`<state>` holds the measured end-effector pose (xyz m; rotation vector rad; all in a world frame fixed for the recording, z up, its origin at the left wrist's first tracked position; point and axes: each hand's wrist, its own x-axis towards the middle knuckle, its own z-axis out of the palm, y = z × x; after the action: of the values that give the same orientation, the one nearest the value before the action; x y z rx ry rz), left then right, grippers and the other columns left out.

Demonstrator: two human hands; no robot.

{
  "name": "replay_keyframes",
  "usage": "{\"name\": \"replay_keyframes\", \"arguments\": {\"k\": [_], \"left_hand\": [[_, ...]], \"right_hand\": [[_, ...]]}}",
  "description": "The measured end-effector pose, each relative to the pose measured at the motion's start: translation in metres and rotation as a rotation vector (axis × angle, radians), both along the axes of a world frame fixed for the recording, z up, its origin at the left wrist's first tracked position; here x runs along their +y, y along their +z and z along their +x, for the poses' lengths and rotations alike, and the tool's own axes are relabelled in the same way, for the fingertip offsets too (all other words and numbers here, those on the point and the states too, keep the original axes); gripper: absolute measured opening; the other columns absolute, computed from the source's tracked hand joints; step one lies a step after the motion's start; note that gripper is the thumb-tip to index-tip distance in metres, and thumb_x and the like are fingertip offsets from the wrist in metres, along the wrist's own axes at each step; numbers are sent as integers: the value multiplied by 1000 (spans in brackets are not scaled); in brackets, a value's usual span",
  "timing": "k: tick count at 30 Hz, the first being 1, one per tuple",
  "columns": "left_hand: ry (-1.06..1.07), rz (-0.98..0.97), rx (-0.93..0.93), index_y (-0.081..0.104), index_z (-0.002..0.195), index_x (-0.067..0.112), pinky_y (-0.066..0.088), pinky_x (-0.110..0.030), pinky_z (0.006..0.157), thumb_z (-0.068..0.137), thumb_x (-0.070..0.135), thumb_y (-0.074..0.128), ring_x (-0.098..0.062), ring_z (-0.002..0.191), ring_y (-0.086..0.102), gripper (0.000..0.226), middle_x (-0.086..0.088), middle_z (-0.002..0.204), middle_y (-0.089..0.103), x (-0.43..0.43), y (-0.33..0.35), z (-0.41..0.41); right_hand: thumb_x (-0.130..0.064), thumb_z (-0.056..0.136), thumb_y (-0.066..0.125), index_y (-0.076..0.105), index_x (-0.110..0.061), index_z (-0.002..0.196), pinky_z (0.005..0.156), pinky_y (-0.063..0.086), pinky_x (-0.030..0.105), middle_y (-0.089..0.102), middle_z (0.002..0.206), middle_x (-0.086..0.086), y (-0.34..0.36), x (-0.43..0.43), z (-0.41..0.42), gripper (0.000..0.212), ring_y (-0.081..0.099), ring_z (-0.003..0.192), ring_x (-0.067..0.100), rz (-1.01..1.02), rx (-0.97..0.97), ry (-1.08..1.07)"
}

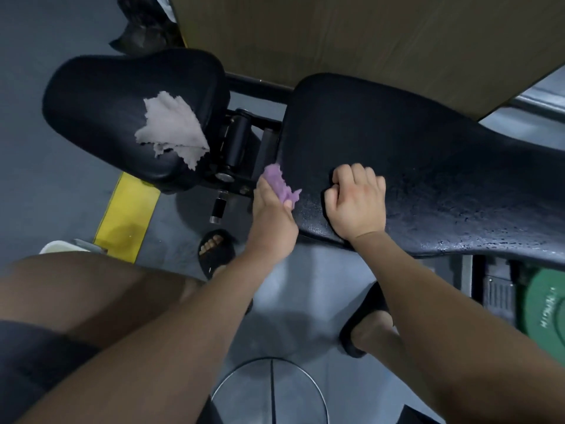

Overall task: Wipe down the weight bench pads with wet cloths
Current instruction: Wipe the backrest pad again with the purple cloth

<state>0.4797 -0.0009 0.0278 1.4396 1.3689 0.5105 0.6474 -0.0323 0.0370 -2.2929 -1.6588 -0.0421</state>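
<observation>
The long black back pad [428, 166] of the weight bench runs to the right and glistens with wet droplets. My left hand [270, 215] grips a purple cloth [279, 185] against the pad's near left edge. My right hand [356, 203] rests on the pad as a fist, fingers curled under, holding nothing that I can see. The separate black seat pad [101, 96] lies to the left, with a grey cloth [172, 130] spread loose on it.
A black hinge and adjustment knob [218, 209] sit between the pads. A wooden panel [367, 35] stands behind the bench. Green weight plate [541, 304] at right, yellow floor marking [127, 215] at left, a round metal rim [270, 390] below. My sandalled feet stand on the grey floor.
</observation>
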Motion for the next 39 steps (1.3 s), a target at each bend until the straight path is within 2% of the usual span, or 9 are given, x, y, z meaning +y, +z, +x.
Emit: {"name": "replay_keyframes", "arguments": {"k": [5,8,11,17,20,25,31,35,39], "left_hand": [[-218,112,248,-2,162,7,10,-39,128,105,25,47,-28,156,7,77,-12,170,-1,-16,8,-24],[-487,401,370,19,161,8,14,-37,122,96,33,62,-29,143,11,81,-7,165,9,-3,25,-42],[-616,307,330,27,160,10,6,-17,115,95,27,57,-19,142,13,73,-2,159,15,16,41,-53],[-466,151,34,60,135,8,51,-32,106,90,-11,54,-16,115,65,49,-9,134,54,50,35,-75],[-355,-15,-31,63,118,4,57,-21,90,98,-12,47,-21,113,68,31,-18,123,68,64,43,-80],[-254,42,181,70,109,14,46,-11,58,101,4,50,-6,77,63,24,-3,107,71,72,38,-95],[-154,43,291,72,99,20,48,-24,79,97,16,54,-17,90,67,19,2,98,73,70,37,-93],[-171,49,248,69,98,24,46,-23,72,97,16,57,-10,76,62,14,9,83,67,67,41,-79],[-283,60,213,67,113,21,44,-20,82,97,16,58,-13,91,63,19,5,99,64,57,42,-59]], "right_hand": [[-27,83,40,55,-16,91,80,37,44,55,90,4,16,-2,-2,20,50,87,30,-89,96,6],[-25,81,41,59,-17,96,83,40,45,57,96,5,27,-13,-11,24,52,92,31,-132,147,52],[-22,80,42,61,-11,95,79,47,43,55,94,9,38,-26,-27,27,54,89,33,-44,243,117],[-13,92,63,65,-9,106,85,49,30,53,108,6,44,-31,-74,14,59,97,26,-7,433,264],[-25,91,70,63,-15,125,95,51,39,53,121,8,29,-19,-93,36,55,108,31,-125,345,325],[-13,85,72,56,-19,136,78,54,44,51,115,10,10,-14,-114,53,48,96,32,-146,76,224],[-3,87,56,61,-16,110,66,43,39,56,97,6,4,-15,-123,27,55,87,29,-35,-300,294],[-7,90,46,58,-18,92,62,37,39,52,85,4,6,-48,-99,17,50,78,28,19,-314,326],[-11,83,60,58,-17,92,64,37,40,55,90,6,0,-99,-48,10,51,80,31,-3,-250,196]]}}
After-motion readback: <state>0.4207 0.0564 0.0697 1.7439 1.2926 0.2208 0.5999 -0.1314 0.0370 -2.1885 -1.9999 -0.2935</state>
